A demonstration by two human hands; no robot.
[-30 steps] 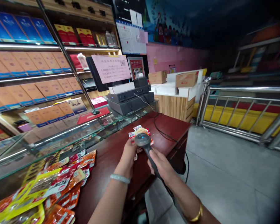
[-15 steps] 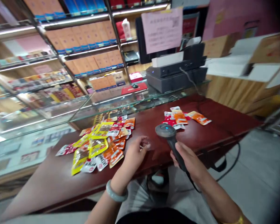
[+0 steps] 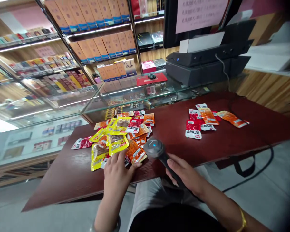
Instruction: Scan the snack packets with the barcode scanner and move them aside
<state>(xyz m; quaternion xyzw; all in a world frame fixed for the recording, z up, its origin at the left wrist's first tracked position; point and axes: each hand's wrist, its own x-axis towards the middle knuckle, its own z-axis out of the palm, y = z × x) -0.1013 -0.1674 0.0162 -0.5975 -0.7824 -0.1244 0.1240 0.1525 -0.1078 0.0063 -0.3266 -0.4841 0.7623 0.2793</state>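
Gripping dark grey plastic handheld scanner [image 3: 154,149] firmly in right hand [image 3: 186,175]; left hand [image 3: 117,172] spread flat, clasping nothing, touching orange foil snack packet [image 3: 135,154] at scanner's 9 o'clock on red-brown wooden counter [image 3: 207,148]. Better pinching one packet only, barcode up.

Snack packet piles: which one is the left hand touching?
The larger pile, with yellow packets; the left hand rests on its near edge. The smaller pile, farther right, lies untouched.

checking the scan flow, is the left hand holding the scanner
No, the right hand grips the scanner by its handle, while the left hand lies on the pile of snack packets.
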